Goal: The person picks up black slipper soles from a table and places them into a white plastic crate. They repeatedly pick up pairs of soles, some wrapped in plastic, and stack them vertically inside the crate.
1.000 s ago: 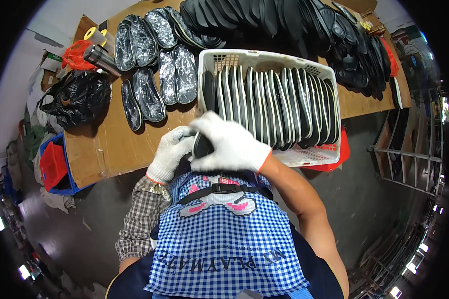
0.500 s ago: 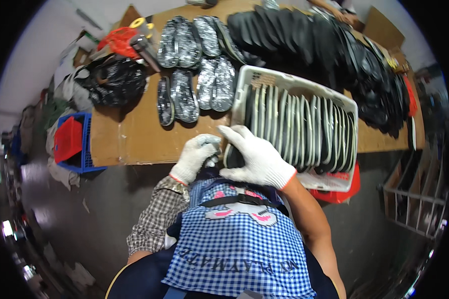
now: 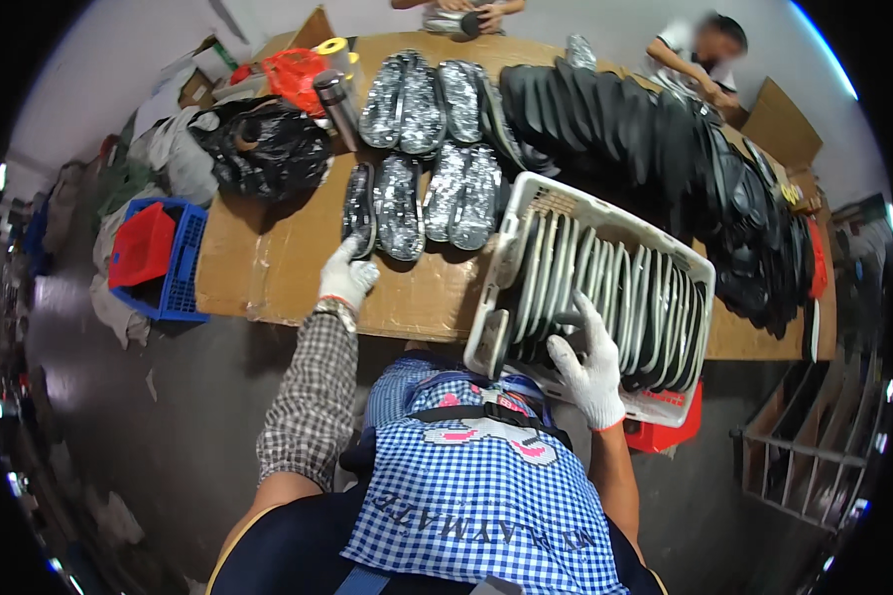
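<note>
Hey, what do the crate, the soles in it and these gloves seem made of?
White crate: probably moulded plastic, slightly glossy, judging by its perforated walls. Dark soles in it: perhaps foam or rubber, from their dull faces and pale edges; exact material unclear. White gloves: likely knitted fabric, matte, with soft, orange-trimmed cuffs.

White gloves [image 3: 349,276]: knitted cloth, matt. Wrapped soles [image 3: 400,210]: glossy, crinkled clear film. White crate [image 3: 620,219]: smooth hard plastic. Black bag [image 3: 283,159]: shiny, creased plastic. Flask [image 3: 336,105]: polished metal. Apron [image 3: 476,496]: matt cloth. Black pile [image 3: 605,119]: matt, possibly rubber or foam; blurred.
</note>
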### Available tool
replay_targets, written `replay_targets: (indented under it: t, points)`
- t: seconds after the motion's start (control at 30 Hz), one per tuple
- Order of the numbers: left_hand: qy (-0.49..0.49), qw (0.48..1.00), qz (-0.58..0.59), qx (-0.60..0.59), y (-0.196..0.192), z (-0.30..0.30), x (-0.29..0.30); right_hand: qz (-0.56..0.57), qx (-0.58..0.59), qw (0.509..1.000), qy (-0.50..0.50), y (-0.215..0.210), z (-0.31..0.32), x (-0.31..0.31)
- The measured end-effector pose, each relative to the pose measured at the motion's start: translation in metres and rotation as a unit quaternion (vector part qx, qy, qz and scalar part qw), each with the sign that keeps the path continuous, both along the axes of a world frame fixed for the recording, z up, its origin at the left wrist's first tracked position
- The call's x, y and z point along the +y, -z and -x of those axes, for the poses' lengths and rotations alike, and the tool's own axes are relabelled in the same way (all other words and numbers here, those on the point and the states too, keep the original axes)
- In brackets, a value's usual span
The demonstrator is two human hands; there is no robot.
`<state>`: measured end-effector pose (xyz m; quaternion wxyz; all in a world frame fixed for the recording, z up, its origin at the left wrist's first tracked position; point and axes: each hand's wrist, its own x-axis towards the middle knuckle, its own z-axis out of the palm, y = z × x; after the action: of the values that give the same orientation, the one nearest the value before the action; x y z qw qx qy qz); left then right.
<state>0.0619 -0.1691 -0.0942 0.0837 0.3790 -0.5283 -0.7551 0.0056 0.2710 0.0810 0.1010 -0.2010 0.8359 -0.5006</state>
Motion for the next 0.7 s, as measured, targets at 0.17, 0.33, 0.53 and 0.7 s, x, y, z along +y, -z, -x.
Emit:
replay_targets:
  t: [0.17, 0.33, 0.53, 0.7]
  points:
    - [0.140, 0.886, 0.434, -0.088, 0.016, 0.006, -0.033, 0.012, -0.010, 0.999, 0.036, -0.005, 0.006, 0.005]
    - [-0.139, 0.984, -0.097, 0.059, -0.053, 0.017, -0.032, 0.028, 0.041, 0.995, 0.091, -0.008, 0.006, 0.021]
    - [-0.150, 0.971, -0.018, 0.187, -0.191, 0.004, 0.043, 0.109, 0.137, 0.982, 0.066, -0.021, 0.028, 0.010]
    - [0.038, 0.946, -0.107, 0.305, -0.257, 0.018, 0.095, 0.221, 0.064, 0.973, 0.036, -0.054, 0.053, -0.019]
